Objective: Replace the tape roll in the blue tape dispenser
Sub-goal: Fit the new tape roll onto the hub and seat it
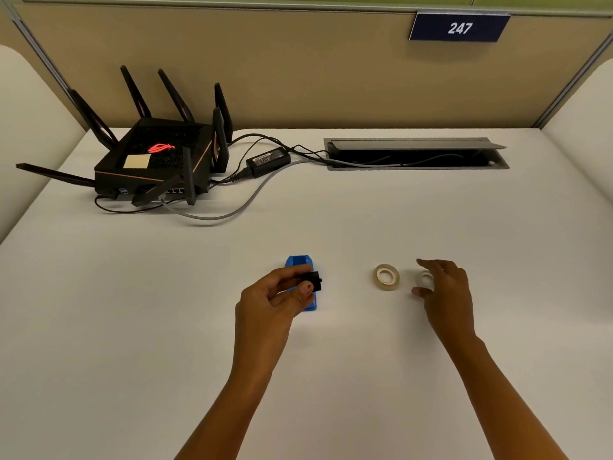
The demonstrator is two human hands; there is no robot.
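The blue tape dispenser (pixel 300 262) lies on the white desk, partly hidden under my left hand (pixel 278 293). That hand pinches a small black spindle (pixel 313 281) between thumb and fingers, just above the dispenser. A full roll of clear tape (pixel 387 277) lies flat on the desk to the right. Beside it sits a small white empty core (pixel 424 279), with my right hand (pixel 446 287) curled around it, fingers and thumb on either side. Whether the fingers touch the core I cannot tell.
A black router (pixel 156 161) with several antennas stands at the back left, with its power brick (pixel 268 161) and cables trailing to an open cable tray (pixel 414 154). A beige partition with a "247" sign (pixel 459 27) closes the back.
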